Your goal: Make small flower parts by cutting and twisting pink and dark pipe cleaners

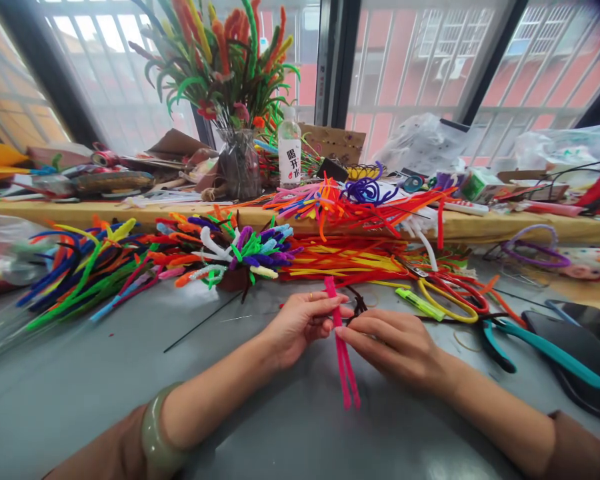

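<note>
A folded bright pink pipe cleaner (344, 360) stands nearly upright between my hands over the grey table (105, 380). My left hand (300, 323) pinches it near the top with thumb and fingers closed, a ring on one finger. My right hand (397, 343) pinches the same pink pipe cleaner from the right, fingers pressed together. A dark thin wire piece (359, 305) shows just behind my fingertips. The two loose pink ends hang down toward me.
Heaps of coloured pipe cleaners (220, 250) lie across the back of the table. Yellow-handled scissors (447, 300) and teal-handled pliers (540, 343) rest to the right. A dark phone (587, 333), a vase of pipe-cleaner flowers (237, 163) and a bottle (289, 150) stand beyond.
</note>
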A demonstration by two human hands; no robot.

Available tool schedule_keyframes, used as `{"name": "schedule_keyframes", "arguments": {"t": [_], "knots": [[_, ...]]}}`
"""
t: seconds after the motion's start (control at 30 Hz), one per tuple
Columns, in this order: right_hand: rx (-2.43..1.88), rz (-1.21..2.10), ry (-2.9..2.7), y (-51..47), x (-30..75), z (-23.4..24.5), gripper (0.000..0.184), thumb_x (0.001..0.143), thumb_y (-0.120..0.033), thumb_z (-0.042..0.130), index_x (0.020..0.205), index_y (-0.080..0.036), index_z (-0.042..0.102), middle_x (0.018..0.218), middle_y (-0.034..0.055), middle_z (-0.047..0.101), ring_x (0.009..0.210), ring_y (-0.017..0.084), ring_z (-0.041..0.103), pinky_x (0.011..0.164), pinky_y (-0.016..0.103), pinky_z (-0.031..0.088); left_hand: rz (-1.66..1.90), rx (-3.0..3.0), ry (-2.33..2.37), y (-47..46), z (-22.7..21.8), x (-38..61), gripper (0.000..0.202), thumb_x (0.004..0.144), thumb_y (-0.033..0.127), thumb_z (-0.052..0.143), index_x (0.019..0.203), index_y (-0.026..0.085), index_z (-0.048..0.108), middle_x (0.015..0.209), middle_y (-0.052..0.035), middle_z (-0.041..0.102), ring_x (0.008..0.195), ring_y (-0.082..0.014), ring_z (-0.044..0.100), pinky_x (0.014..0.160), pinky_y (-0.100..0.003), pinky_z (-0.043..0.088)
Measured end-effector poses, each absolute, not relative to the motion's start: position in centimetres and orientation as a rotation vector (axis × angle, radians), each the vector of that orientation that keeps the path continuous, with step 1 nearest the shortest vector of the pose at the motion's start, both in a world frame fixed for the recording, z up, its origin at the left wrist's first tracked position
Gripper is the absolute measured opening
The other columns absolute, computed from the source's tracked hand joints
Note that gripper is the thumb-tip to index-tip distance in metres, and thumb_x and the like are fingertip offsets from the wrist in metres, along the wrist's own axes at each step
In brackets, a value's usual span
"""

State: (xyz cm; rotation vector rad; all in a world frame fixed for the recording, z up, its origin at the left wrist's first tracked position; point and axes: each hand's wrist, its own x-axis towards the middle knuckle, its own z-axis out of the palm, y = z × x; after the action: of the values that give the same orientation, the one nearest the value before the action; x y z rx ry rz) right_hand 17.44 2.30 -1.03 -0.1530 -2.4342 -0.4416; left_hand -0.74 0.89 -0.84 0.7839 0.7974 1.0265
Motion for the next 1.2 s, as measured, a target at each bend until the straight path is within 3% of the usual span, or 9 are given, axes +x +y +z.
{"name": "schedule_keyframes", "arguments": {"t": [0.2,0.43,0.57,0.73,0.97,1.07,1.2], "knots": [[-0.144,-0.525,-2.418,2.0,17.2,-0.7,0.021,0.083,-0.01,0.044,0.101,-0.013,0.055,0.083,0.0045,0.062,0.078,0.014,0.057,0.061,0.026,0.046,1.01,0.879,0.764,0.5,-1.0,-0.4,0.015,0.07,0.021,0.063,0.08,0.009,0.065,0.069,-0.0023,0.063,0.033,0.0021,0.036,0.035,-0.014,0.024],[-0.143,-0.444,-2.438,2.3,17.2,-0.9,0.018,0.082,-0.012,0.047,0.096,-0.016,0.057,0.079,0.0032,0.063,0.068,0.012,0.055,0.055,0.024,0.043,1.028,0.851,0.864,1.0,-1.5,-0.7,0.024,0.072,0.026,0.061,0.09,0.011,0.064,0.085,-0.0098,0.067,0.038,0.0002,0.038,0.038,-0.015,0.024],[-0.228,-0.177,-2.43,2.7,16.8,-1.6,0.014,0.081,-0.015,0.049,0.087,-0.017,0.061,0.073,0.0033,0.062,0.065,0.011,0.054,0.055,0.022,0.043,1.091,0.939,0.906,1.0,-1.6,-0.7,0.025,0.07,0.029,0.062,0.085,0.01,0.065,0.082,-0.0096,0.066,0.036,-0.0002,0.039,0.036,-0.015,0.024],[-0.545,0.462,-2.372,2.6,16.2,-1.2,0.013,0.079,-0.019,0.052,0.077,-0.018,0.065,0.074,0.0043,0.064,0.075,0.013,0.059,0.068,0.023,0.046,1.13,1.0,0.899,0.8,-1.6,-0.5,0.024,0.072,0.031,0.06,0.083,0.01,0.065,0.085,-0.0096,0.066,0.034,-0.0006,0.041,0.035,-0.015,0.026],[-1.077,1.232,-2.073,3.1,16.0,-0.7,0.017,0.066,-0.029,0.062,0.058,-0.014,0.064,0.057,-0.0002,0.055,0.051,0.009,0.044,0.047,0.022,0.032,1.074,0.952,0.9,0.7,-1.5,-0.2,0.023,0.072,0.028,0.059,0.087,0.013,0.067,0.088,-0.0092,0.067,0.033,-0.001,0.044,0.035,-0.016,0.029],[-1.223,1.391,-1.956,3.3,16.1,-0.6,0.019,0.061,-0.03,0.064,0.054,-0.013,0.063,0.047,-0.0025,0.046,0.043,0.007,0.035,0.042,0.021,0.023,1.043,0.942,0.872,0.7,-1.5,-0.1,0.022,0.074,0.026,0.057,0.088,0.013,0.067,0.09,-0.01,0.067,0.034,-0.0021,0.048,0.035,-0.015,0.032],[-1.327,1.46,-1.896,3.4,16.3,-0.3,0.02,0.059,-0.031,0.066,0.052,-0.013,0.062,0.044,-0.0029,0.045,0.042,0.006,0.034,0.041,0.021,0.022,1.008,0.938,0.853,0.5,-1.5,0.1,0.024,0.076,0.026,0.054,0.091,0.013,0.067,0.088,-0.0106,0.067,0.037,-0.0043,0.053,0.038,-0.015,0.036]]}}
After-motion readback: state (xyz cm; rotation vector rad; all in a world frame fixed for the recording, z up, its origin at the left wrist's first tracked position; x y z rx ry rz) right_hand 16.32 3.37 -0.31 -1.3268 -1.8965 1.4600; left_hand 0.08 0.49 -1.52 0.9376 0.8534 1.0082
